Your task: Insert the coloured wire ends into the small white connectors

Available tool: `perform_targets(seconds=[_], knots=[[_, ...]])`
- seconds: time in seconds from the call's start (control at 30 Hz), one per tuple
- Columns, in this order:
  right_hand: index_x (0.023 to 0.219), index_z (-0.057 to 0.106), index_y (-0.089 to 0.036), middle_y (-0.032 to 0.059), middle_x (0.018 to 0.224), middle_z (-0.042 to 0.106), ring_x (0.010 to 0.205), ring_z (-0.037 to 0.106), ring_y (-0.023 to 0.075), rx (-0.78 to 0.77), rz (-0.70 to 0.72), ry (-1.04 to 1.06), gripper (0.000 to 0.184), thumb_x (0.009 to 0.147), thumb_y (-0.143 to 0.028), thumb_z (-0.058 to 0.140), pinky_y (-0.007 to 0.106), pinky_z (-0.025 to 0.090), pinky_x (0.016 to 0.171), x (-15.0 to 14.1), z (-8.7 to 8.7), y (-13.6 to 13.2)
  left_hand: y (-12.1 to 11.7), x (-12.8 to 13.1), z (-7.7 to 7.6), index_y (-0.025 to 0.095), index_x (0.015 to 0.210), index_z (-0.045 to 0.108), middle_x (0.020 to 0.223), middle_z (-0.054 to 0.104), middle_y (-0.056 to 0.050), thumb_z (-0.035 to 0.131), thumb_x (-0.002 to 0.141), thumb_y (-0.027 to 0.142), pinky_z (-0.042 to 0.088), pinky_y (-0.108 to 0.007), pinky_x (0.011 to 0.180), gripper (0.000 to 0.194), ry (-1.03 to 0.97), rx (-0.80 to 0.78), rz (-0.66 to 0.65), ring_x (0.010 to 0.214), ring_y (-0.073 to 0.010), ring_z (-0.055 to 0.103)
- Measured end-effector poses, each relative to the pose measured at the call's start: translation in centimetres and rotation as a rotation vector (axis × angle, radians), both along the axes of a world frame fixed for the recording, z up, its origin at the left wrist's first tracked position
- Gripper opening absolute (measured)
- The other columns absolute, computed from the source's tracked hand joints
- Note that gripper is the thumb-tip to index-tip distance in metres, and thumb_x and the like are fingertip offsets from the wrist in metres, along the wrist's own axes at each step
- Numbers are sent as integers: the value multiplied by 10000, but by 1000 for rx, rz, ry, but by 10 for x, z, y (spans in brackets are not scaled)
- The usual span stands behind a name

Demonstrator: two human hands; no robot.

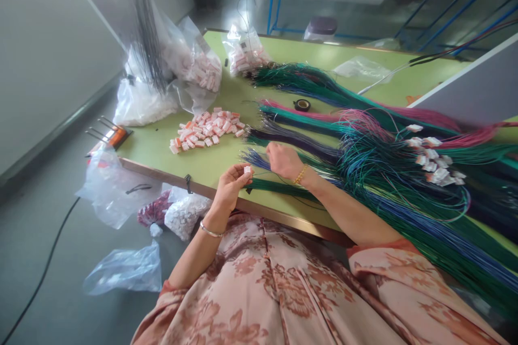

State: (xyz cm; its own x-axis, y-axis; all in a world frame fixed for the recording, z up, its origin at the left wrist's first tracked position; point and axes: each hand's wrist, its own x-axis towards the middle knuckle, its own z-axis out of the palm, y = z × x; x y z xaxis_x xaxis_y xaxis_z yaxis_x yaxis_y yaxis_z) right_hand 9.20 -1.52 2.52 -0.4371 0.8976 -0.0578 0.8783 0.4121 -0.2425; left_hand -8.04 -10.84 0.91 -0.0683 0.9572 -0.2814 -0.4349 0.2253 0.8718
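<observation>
A small white connector [247, 171] sits pinched between the fingertips of the left hand [230, 186], held just above the near edge of the green desk [162, 145]. A thin wire runs from it toward the right hand [284, 160], which is lightly closed, its fingers curled down among the ends of the blue wires [254, 159]; whether it grips a single strand I cannot tell. Both wrists carry bangles.

Just under the hands lies a dark green wire bundle [279, 187], and beyond them purple wires [291, 139], then pink ones [324, 116], all fanning rightward into one thick tangle of teal and blue. Within that tangle, well right of the hands, sits a cluster of white connectors already on wires [433, 164].

Left of the wire ends is a loose pile of orange-and-white connectors [206, 130]. A roll of black tape [301, 104] lies between the upper bundles. Clear plastic bags of connectors [198, 67] stand at the far left of the desk, with more bags on the floor below.
</observation>
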Motion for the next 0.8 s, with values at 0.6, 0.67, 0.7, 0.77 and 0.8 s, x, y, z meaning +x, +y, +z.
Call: perform_targets(seconds=[0.6,0.67,0.7,0.77,0.8], knots=[[758,585,-154,-4,666,593,586,464,97,-233,93,865,160,783,-309,555,221,371,570,-18,12,-8,4,9,6,153,928,688,810,634,-17,805,677,187,450,-190,633,280,-282,25,-11,705,-77,561],[735,592,-149,-6,653,583,584,453,94,-280,77,886,177,763,-322,571,221,364,561,-13,13,-15,6,10,5,157,925,682,821,628,-16,779,694,150,452,-186,638,250,-334,3,0,702,-73,556],[727,596,-147,-10,637,571,574,439,91,-296,71,888,180,756,-322,574,220,354,552,-10,13,-18,8,11,4,162,926,679,832,628,-16,763,703,133,456,-185,645,240,-353,-11,4,703,-72,556],[714,603,-144,-23,598,540,549,403,82,-314,66,881,175,749,-312,572,219,326,533,-5,13,-23,10,12,4,172,936,672,849,628,-15,732,721,105,466,-186,660,233,-380,-36,3,702,-71,558],[707,604,-142,-28,582,525,540,386,78,-320,69,876,170,747,-304,569,218,313,525,-3,13,-26,11,12,4,173,944,670,856,628,-15,721,726,96,470,-185,667,236,-391,-45,-2,701,-70,560]])
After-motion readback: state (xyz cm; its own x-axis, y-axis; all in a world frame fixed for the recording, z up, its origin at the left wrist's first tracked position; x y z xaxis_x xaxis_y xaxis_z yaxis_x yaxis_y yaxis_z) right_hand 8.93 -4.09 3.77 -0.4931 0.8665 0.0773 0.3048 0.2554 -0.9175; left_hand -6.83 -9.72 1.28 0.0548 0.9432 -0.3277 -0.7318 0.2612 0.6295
